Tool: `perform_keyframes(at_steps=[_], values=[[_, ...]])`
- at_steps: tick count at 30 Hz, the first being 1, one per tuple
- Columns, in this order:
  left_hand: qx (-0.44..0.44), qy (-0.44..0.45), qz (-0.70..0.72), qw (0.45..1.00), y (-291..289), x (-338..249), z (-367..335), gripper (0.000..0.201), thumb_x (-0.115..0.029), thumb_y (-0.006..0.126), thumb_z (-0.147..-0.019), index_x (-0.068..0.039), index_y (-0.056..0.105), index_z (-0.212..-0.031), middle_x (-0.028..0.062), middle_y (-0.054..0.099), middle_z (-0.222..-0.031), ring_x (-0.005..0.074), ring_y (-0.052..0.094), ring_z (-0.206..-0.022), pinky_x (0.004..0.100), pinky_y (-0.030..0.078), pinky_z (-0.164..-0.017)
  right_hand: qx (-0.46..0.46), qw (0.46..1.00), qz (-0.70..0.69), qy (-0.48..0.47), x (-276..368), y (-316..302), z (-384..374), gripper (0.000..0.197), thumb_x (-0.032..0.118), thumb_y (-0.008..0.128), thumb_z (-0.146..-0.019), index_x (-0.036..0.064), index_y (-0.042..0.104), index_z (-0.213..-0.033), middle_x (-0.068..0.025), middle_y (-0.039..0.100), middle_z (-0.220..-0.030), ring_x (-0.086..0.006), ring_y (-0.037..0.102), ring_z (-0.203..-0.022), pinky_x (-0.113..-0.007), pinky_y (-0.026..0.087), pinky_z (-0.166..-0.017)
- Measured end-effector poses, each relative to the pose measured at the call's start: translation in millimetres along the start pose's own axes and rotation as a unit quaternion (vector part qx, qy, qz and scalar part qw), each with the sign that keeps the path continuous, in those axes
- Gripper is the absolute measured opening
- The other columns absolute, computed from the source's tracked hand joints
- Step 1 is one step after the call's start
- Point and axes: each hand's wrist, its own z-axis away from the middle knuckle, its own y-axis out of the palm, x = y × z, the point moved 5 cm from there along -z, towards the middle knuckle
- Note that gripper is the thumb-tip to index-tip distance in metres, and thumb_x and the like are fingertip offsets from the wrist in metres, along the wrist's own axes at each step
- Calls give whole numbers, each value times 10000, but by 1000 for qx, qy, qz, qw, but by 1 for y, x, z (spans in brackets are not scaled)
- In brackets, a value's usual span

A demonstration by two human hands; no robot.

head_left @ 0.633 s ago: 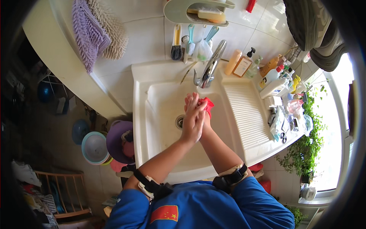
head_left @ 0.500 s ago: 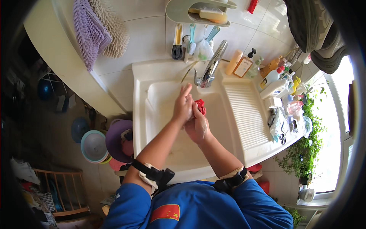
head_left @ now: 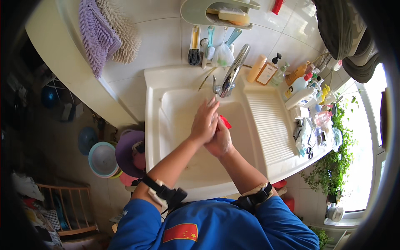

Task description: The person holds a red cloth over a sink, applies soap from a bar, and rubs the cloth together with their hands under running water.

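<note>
Over the white sink [head_left: 183,177], my two hands are pressed together with a small red cloth [head_left: 225,121] caught between them. My left hand [head_left: 204,123] lies along the left side, its fingers stretched away from me and held together; its palm is turned in and hidden. Closed around the cloth is my right hand [head_left: 219,139], with white suds on its wrist. Only a crumpled red edge shows beyond the right fingers. The chrome faucet [head_left: 230,80] stands just past my fingertips.
A ribbed washboard [head_left: 271,125] is moulded into the sink's right side. Beyond it several bottles [head_left: 300,85] crowd the ledge, near scissors [head_left: 309,152]. Brushes [head_left: 194,50] hang on the tiles below a soap holder [head_left: 191,12]. Basins [head_left: 103,160] stand on the floor at left.
My hands have shifted slightly against each other. The left fingers have come closer together, and less of the red cloth shows, now farther right.
</note>
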Motion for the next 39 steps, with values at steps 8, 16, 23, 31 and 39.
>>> perform_keyframes(at_steps=[8,16,23,31,39], values=[[-1,-57,204,977,6,-27,51,471,97,442,-797,10,450,-1260,196,455,-1296,303,445,-1205,362,338,-1015,-132,985,32,-103,22,-25,-2,381,199,381,-951,41,316,-1292,-129,466,-1270,-252,461,-1165,-369,391,-957],[-11,75,116,990,9,-49,43,339,36,447,-870,6,525,-1198,187,504,-1252,301,440,-1219,366,339,-1004,-90,988,31,-119,30,-40,-19,315,119,402,-938,67,407,-1249,-86,484,-1250,-233,497,-1112,-317,443,-903],[-39,8,-57,998,9,-3,9,358,-46,448,-861,-78,545,-1205,189,428,-1323,381,359,-1247,463,232,-1046,-15,999,42,23,8,-3,4,534,489,259,-944,134,378,-1325,-71,427,-1333,-247,430,-1188,-417,353,-989],[24,103,-55,993,15,-26,17,379,-99,465,-862,-26,494,-1233,168,455,-1308,371,336,-1268,512,203,-1048,21,998,-41,-30,6,-18,-3,401,370,339,-955,134,439,-1264,-70,484,-1256,-234,441,-1162,-379,400,-929],[5,12,43,999,17,-21,42,467,-103,371,-929,-50,279,-1384,146,260,-1443,315,230,-1338,391,176,-1090,-91,994,23,-61,13,-20,2,412,383,329,-961,142,426,-1281,-85,487,-1229,-190,462,-1134,-319,367,-975]])
